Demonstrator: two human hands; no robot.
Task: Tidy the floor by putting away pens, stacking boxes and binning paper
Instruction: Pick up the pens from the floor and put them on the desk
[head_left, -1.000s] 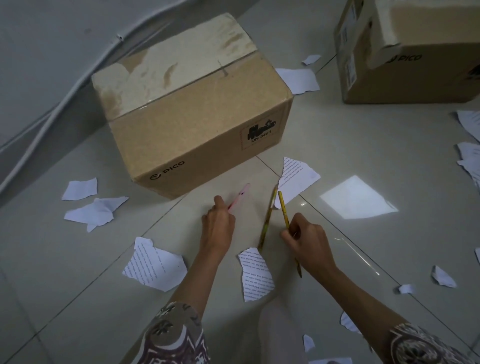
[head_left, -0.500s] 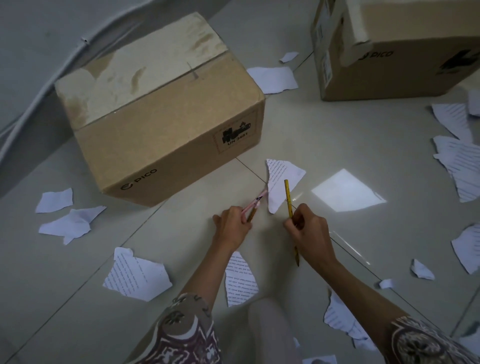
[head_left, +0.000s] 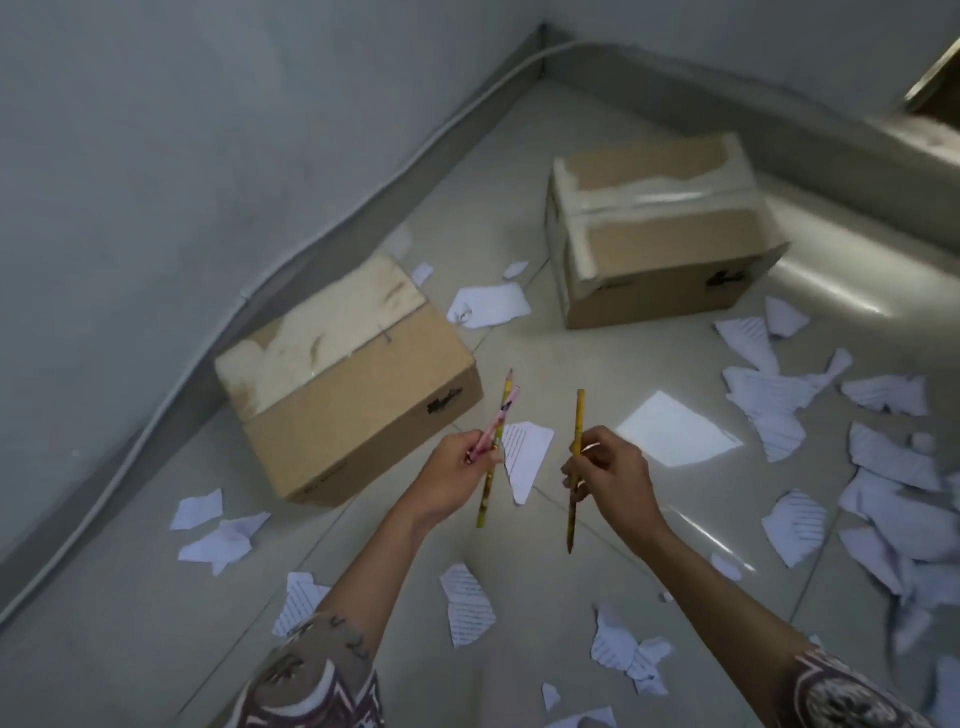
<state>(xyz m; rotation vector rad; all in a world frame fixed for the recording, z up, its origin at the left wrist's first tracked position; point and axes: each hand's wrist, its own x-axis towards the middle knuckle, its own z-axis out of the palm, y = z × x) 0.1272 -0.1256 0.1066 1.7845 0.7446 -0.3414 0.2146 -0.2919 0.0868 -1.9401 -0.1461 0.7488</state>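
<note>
Glossy tiled floor (head_left: 623, 364), matt cardboard boxes (head_left: 363, 415), torn paper scraps (head_left: 779, 400)

The person wears a short-sleeved garment with a busy pattern. The left sleeve (head_left: 311, 680) is brown and dark maroon with pale cream lines and small dark curled marks. The right sleeve (head_left: 852, 696) has the same colours, with pale bands and a round ornament. Both forearms are bare below the sleeves.
</note>
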